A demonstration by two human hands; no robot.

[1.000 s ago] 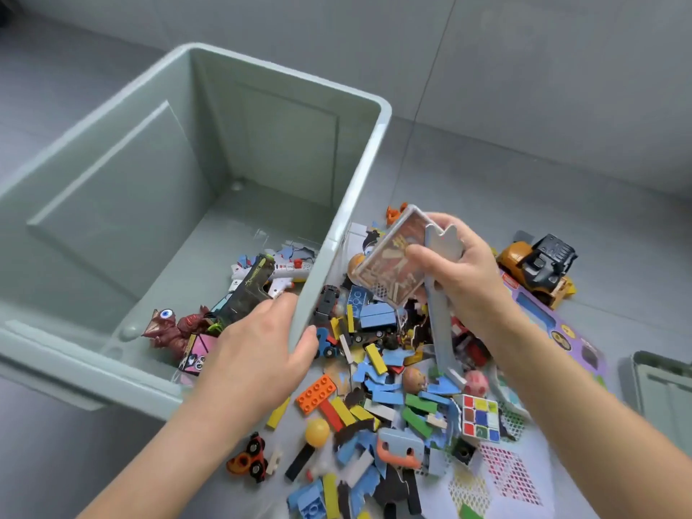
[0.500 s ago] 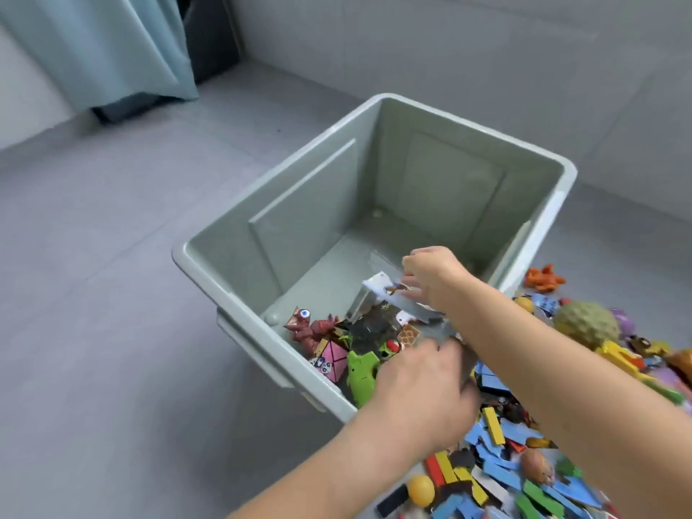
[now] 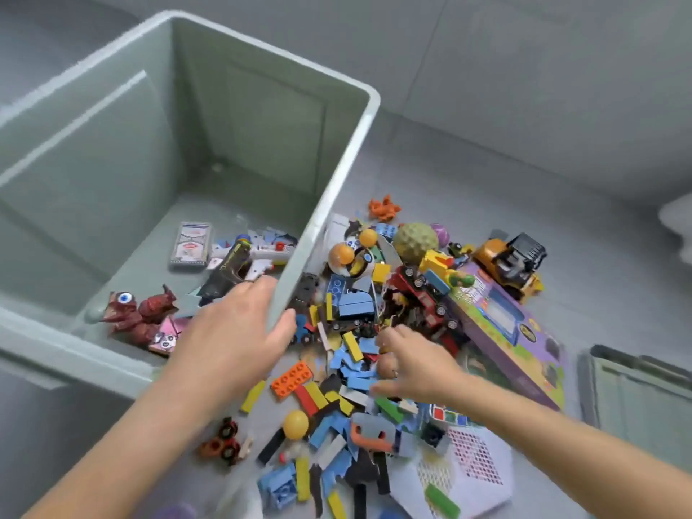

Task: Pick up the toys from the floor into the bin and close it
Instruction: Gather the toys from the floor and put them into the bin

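The smooth grey-green bin (image 3: 262, 118) holds a red dinosaur (image 3: 138, 312) and a flat card case (image 3: 191, 247). The left hand (image 3: 232, 339) clamps its rim; the right hand (image 3: 415, 365), fingers apart, hovers over the blocky toy pile (image 3: 292, 378) beside it

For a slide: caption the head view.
Left hand grips the bin rim; right hand reaches into the toy pile.

Saw no words clear enough to read, not on the purple box (image 3: 501, 331), nor the card pack (image 3: 191, 247).
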